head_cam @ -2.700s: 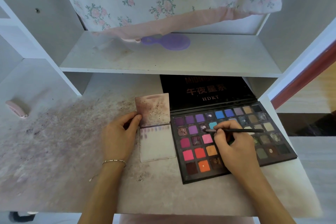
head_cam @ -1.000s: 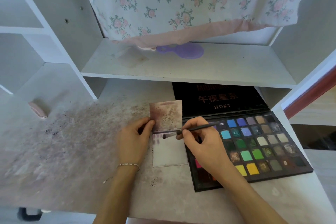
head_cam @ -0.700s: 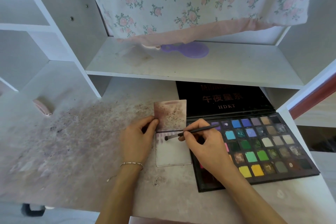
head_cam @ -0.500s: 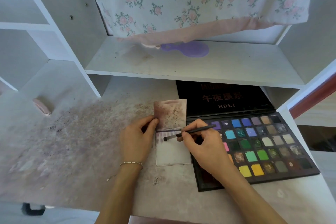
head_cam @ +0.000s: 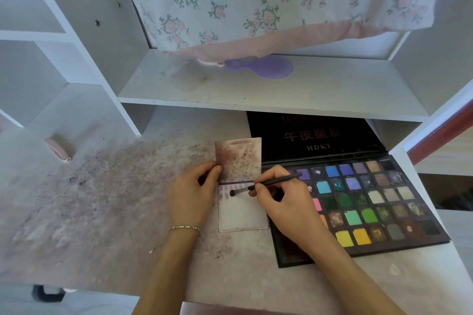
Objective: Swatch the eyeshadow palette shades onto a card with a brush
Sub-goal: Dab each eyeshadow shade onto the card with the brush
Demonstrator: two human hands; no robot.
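A white folded card lies on the desk with its stained upper flap raised; faint purple swatches run along its top edge. My left hand pinches the card's left edge at the fold. My right hand grips a thin black brush, whose dark tip touches the card near its upper left. The open eyeshadow palette, black with many coloured pans, lies right of the card; my right hand covers its left pans.
The palette's black lid leans back under a white shelf that holds a purple hand mirror. A floral cloth hangs above. A pink object lies at the far left on the powder-stained desk.
My right hand left the palette and carried the brush to the card. In the last second the tip slid left along the card's top. My left hand kept its hold.
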